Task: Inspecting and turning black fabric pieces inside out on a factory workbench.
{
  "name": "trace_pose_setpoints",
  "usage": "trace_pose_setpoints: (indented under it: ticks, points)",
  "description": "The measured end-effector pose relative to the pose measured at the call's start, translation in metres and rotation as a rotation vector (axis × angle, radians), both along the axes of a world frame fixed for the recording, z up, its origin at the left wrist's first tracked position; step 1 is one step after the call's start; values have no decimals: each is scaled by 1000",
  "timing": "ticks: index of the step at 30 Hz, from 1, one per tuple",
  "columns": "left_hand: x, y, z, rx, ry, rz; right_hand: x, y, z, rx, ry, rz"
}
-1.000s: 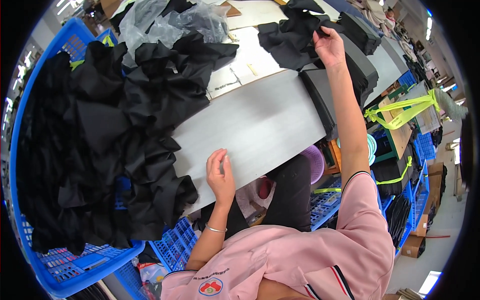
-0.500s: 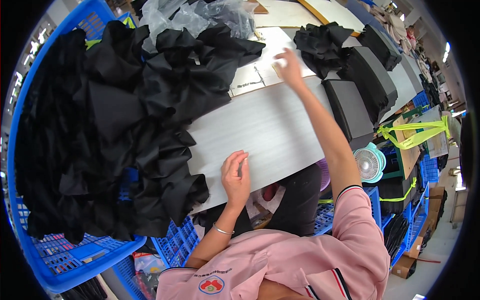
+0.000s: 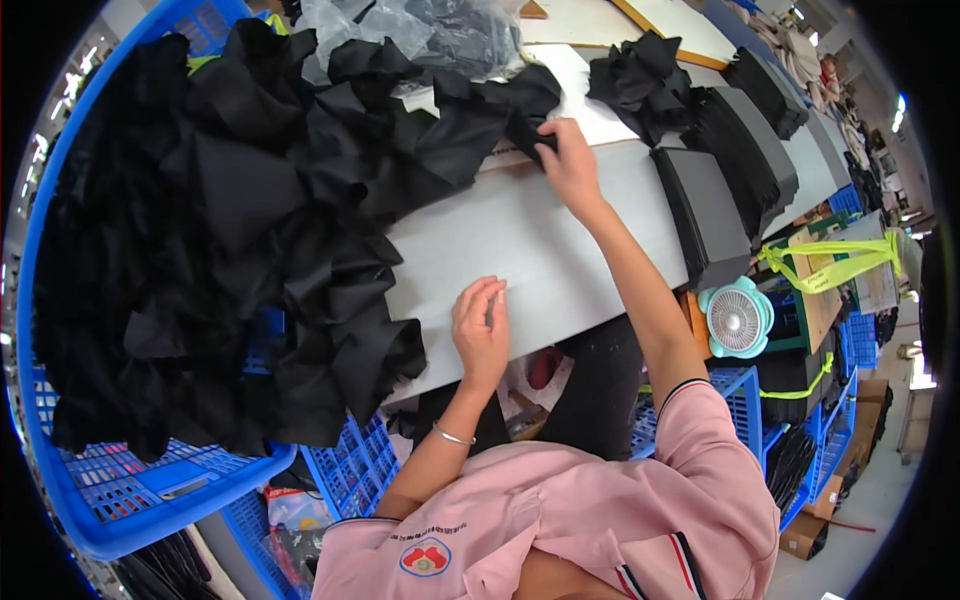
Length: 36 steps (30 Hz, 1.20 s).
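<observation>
At the far side of the table, my right hand [image 3: 574, 172] pinches the edge of a black fabric piece [image 3: 470, 135], which stretches left into the heap. The large heap of crumpled black fabric pieces [image 3: 240, 190] covers the table's left side and fills a blue plastic basket [image 3: 190, 510]. Above the near edge of the grey-white tabletop [image 3: 560, 240], my left hand [image 3: 480, 330] is loosely curled, with a gap between thumb and fingers and nothing in it.
Flat stacks of black pieces [image 3: 708, 205] line the table's right side, with a crumpled black bundle [image 3: 640, 85] behind. Clear plastic bags [image 3: 420, 40] lie at the back. A small turquoise fan [image 3: 735, 318] stands at the right edge, near a yellow-green strap [image 3: 830, 265].
My right hand has come toward me and taken hold of a black fabric piece, drawing it rightward over the white surface. My left hand has shifted slightly right and away from me.
</observation>
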<state>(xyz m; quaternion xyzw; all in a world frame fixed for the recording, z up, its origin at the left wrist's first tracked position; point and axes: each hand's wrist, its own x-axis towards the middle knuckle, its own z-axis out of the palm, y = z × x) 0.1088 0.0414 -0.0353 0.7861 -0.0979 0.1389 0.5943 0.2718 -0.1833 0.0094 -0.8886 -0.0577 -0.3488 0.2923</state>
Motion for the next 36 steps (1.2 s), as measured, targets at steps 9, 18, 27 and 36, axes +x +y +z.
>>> trace_pose_setpoints:
  ticks: [9,18,27,36]
  points:
    - [-11,0,16,-108,8,-140,-205,23,-22,1386,-31,-64]
    - [-59,-47,30,399,-287,-756,-295,39,-21,1446,50,-285]
    - [-88,-60,51,267,-394,-412,-320,54,17,1647,-164,47]
    - [-102,-50,102,31,-334,-426,-330,81,-8,676,45,18]
